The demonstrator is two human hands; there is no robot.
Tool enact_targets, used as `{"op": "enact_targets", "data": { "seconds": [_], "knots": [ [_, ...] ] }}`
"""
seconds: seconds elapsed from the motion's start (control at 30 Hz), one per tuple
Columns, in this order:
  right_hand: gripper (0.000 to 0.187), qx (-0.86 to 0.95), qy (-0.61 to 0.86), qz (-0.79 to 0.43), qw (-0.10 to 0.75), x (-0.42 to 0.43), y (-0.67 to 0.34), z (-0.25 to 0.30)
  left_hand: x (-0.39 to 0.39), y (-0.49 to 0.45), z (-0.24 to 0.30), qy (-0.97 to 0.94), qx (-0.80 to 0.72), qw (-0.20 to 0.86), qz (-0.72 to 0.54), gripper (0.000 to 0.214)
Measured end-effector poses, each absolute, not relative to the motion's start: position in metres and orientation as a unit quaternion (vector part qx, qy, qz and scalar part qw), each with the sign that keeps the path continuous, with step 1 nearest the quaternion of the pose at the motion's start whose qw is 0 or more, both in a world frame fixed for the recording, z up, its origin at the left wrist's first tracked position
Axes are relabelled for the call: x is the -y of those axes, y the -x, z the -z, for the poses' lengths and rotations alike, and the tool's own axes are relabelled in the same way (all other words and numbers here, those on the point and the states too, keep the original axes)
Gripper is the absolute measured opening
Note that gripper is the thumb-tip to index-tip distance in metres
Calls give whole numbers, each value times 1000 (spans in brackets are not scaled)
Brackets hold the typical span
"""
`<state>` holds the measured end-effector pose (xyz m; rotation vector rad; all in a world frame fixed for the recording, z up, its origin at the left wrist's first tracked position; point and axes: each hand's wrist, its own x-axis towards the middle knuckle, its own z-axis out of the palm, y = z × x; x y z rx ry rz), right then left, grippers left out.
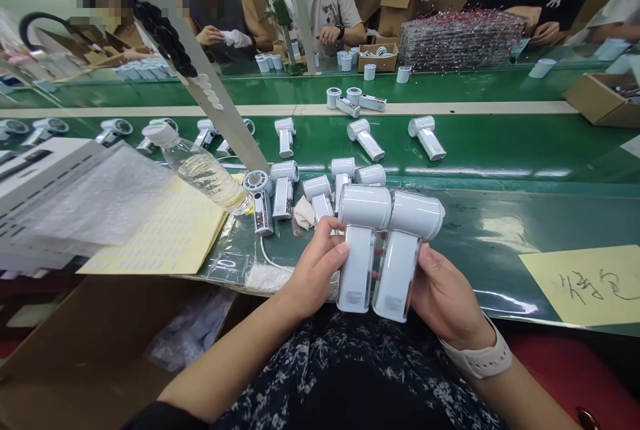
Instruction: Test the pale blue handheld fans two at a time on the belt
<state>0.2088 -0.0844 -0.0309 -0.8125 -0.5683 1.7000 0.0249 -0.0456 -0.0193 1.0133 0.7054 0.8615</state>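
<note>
The green conveyor belt (500, 143) runs from 9 to 3 o'clock. At 8 o'clock lies a yellow sheet (165, 237), and a water bottle (200, 167) is tilted over its top edge. Loose handheld fans (285, 190) cluster at 11 o'clock from the hands. At centre two fans stand upright, touching side by side. The left hand (313, 270) curls its fingers round the left fan (359, 250). The right hand (443, 297) wraps the handle of the right fan (404, 263).

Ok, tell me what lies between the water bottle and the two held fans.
Head view: loose white fans and a small beige cloth lie there on the table.
</note>
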Motion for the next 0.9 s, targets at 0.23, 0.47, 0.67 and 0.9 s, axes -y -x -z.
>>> {"op": "enact_targets", "data": {
  "seconds": [0.23,0.47,0.67,0.9],
  "knots": [
    [27,213,366,-703,571,81,-210,23,46,-24,15,-423,-288,759,-402,48],
    [30,161,367,-741,538,85,-207,16,45,-25,11,-380,-319,786,-369,58],
    [26,181,338,-726,571,91,-205,10,45,-28,15,-367,-279,798,-387,46],
    [27,195,343,-683,614,109,-213,15,55,-33,9,-383,-256,807,-369,36]
  ]
}}
